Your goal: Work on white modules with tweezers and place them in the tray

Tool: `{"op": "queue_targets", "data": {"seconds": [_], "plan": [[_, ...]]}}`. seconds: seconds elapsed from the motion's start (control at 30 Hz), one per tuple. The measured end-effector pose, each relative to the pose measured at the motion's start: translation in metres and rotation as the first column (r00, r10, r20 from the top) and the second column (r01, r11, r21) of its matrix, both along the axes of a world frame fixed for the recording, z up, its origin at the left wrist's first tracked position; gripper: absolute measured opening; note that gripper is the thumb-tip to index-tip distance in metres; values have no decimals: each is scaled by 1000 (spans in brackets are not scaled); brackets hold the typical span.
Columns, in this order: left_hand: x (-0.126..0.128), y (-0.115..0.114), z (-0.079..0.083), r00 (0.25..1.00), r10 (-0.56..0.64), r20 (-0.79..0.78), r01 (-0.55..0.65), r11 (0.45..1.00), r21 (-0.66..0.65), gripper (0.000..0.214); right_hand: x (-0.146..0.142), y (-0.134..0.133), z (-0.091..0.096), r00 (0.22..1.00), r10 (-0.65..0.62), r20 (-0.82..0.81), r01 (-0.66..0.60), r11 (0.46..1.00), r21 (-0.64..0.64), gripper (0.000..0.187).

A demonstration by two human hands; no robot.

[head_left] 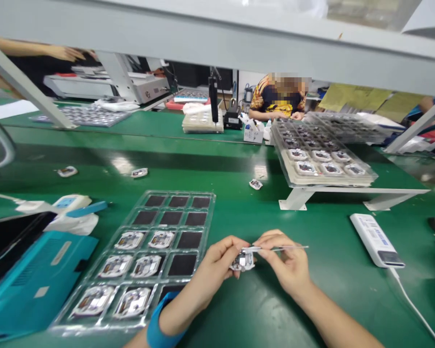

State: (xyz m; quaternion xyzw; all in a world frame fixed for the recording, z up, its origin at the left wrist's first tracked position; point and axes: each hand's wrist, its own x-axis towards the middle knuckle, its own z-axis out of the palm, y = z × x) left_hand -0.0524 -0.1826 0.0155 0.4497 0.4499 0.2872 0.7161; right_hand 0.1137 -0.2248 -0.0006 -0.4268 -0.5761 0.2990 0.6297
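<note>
Between the thumb and fingers of my left hand [217, 261] is a small white device casing [245, 262] with a shiny metallic inside. My right hand [287, 266] is closed around a slim metal tool [293, 247], whose far end sticks out to the right. The tool's other end lies along the casing's upper edge; its exact contact cannot be made out. To the left, a clear plastic tray [210, 212] has black-lined pockets. Several similar casings [132, 302] sit in its left and middle columns. My left wrist wears a blue band [163, 324].
Loose casings [255, 184] lie farther back on the green table [232, 212]. Stacked filled trays [326, 176] rest on a raised stand [293, 198]. A white cabled box [377, 239] lies right; a teal case [43, 285] lies left. Another person [279, 99] sits opposite, beneath an overhead shelf [217, 36].
</note>
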Motion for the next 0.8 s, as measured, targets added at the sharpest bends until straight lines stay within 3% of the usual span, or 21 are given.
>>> {"op": "queue_targets", "data": {"seconds": [0.13, 0.47, 0.53, 0.63, 0.73, 0.8], "plan": [[-1, 0, -1, 1000, -2, 12, 2, 999, -41, 30, 1, 1, -2, 996, 6, -94, -11, 999, -52, 2], [-3, 3, -4, 1000, 16, 18, -15, 999, -43, 32, -3, 3, -6, 997, -25, -68, 24, 1000, -19, 5], [-3, 3, -5, 1000, 13, 22, -13, 999, -40, 33, -1, 2, -5, 1000, 8, 10, -9, 996, 94, 9], [-3, 3, -5, 1000, -1, 15, 2, 999, -34, 34, 5, 0, -3, 955, 92, 282, -166, 954, 251, 24], [-3, 3, -4, 1000, -1, 32, 2, 999, -38, 31, 10, 0, 1, 877, 112, 467, -273, 916, 293, 32], [-4, 3, -3, 998, -7, 61, 8, 1000, -27, 27, 10, 0, 2, 882, 81, 464, -241, 924, 298, 32]]}}
